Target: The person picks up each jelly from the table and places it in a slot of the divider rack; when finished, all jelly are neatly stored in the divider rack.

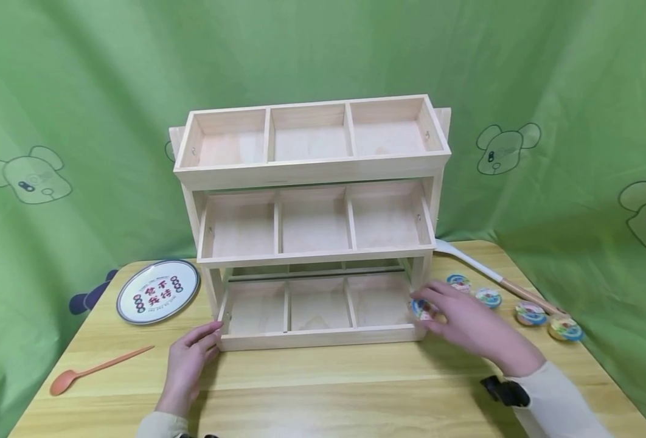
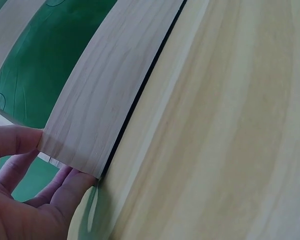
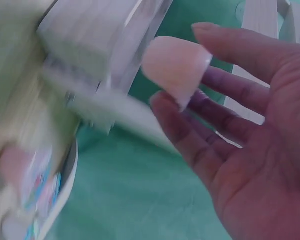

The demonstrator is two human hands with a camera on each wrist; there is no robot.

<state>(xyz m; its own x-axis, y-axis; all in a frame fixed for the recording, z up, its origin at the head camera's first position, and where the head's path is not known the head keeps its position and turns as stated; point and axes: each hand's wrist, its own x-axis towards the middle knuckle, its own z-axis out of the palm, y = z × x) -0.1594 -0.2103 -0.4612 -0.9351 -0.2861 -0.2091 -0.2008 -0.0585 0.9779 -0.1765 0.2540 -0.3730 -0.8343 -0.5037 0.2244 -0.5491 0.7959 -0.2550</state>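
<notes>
A three-tier wooden rack (image 1: 314, 173) stands at the back of the table, each tier a tray with three compartments. My left hand (image 1: 191, 359) grips the front left corner of the bottom tray (image 1: 323, 339); in the left wrist view its fingers (image 2: 20, 140) are bent around the end of the front board (image 2: 97, 95). Beside that tray's right end, my right hand (image 1: 468, 316) holds a small jelly cup (image 1: 421, 309) with a printed lid. The right wrist view shows the cup's pale pink body (image 3: 172, 67) between thumb and fingers.
Several more jelly cups (image 1: 531, 313) lie on the table at the right. Behind them a white-headed utensil with a wooden handle (image 1: 525, 295) lies slantwise. A round plate with red characters (image 1: 159, 310) and an orange spoon (image 1: 93, 370) lie at the left. Green curtain (image 1: 312, 48) surrounds the table.
</notes>
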